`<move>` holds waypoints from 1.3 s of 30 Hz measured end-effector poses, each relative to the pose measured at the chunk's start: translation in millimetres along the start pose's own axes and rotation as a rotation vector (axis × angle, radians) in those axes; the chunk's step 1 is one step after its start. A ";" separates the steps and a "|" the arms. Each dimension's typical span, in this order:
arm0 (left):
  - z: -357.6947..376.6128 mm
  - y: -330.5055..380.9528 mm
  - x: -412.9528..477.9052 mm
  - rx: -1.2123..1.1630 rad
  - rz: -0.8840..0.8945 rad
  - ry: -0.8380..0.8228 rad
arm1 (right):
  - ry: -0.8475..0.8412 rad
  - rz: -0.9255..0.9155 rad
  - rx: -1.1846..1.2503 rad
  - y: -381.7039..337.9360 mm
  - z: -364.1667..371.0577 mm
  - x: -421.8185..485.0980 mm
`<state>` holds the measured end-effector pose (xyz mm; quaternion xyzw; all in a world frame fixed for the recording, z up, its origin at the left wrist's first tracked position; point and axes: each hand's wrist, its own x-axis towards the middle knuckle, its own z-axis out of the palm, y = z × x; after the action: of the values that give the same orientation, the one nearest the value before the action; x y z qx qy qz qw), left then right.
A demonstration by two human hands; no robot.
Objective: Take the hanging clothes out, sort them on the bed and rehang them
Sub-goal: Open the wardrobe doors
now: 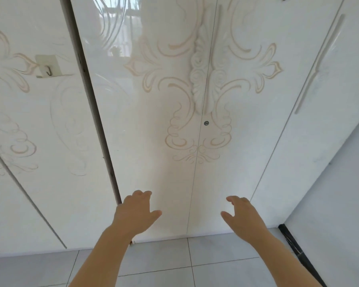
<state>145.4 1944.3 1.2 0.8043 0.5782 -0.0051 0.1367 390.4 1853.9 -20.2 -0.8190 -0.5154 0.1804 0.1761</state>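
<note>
A glossy white wardrobe with beige scroll patterns fills the view. Its two middle doors point(153, 125) are closed and meet at a thin vertical seam, with a small round lock point(206, 123) beside it. My left hand point(136, 212) reaches toward the lower left door, fingers relaxed and spread, holding nothing. My right hand point(241, 216) reaches toward the lower right door the same way. Whether either hand touches the door cannot be told. No clothes, hangers or bed are in view.
A long white bar handle point(317, 65) runs down the right-hand door. An adhesive hook point(48, 67) is stuck on the left door, which stands angled outward. Grey floor tiles point(195, 257) lie below. A white wall with a dark baseboard strip point(294, 247) closes the right side.
</note>
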 end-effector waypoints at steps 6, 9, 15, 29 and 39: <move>-18.7 13.3 71.8 0.030 0.094 0.034 | 0.044 0.020 0.005 -12.2 -9.1 61.7; -30.8 30.6 104.1 0.040 0.121 0.085 | 0.074 0.010 0.013 -13.3 -22.2 94.7; -76.2 71.3 163.6 0.050 0.239 0.305 | 0.184 -0.046 0.019 -17.8 -63.1 157.9; -193.6 123.2 245.0 0.087 0.581 0.788 | 0.488 -0.211 0.007 -81.0 -170.8 255.7; -249.2 136.6 317.0 0.302 0.757 1.083 | 0.749 -0.362 0.165 -154.8 -220.2 298.5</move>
<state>340.3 2254.9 217.6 0.8508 0.2365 0.3659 -0.2939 495.1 2165.3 211.4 -0.7074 -0.5351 -0.1228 0.4451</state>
